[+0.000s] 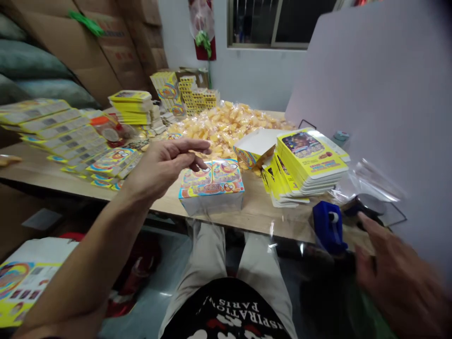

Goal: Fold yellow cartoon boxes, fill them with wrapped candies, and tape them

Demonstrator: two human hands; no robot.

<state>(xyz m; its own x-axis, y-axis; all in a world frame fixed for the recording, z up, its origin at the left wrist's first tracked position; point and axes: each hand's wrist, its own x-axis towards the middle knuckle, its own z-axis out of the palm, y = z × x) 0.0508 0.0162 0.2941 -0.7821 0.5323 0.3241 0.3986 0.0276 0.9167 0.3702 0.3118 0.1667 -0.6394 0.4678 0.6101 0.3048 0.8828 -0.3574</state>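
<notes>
A: Position of printed box (211, 188) relative to hands?
B: On the bench (254, 207), just below and right of the left hand (175, 159); well left of the right hand (399, 268). Long axis runs side to side, roughly along the near edge. Left hand is clearly nearer.
A: Left pose?
B: Forearm reaches up from lower left, palm turned down, fingers loosely bent and pointing right over the box's far left part. Nothing seen in its grasp; reads as released. Contact with the box: cannot tell.
A: Right?
B: Low, out to the side, near the blue tape dispenser (328, 228). Index and thumb stand apart. Motion blur; cannot tell whether it grips anything.
A: Between them?
B: Stack of yellow cards (310, 160), farther out than the right hand.
</notes>
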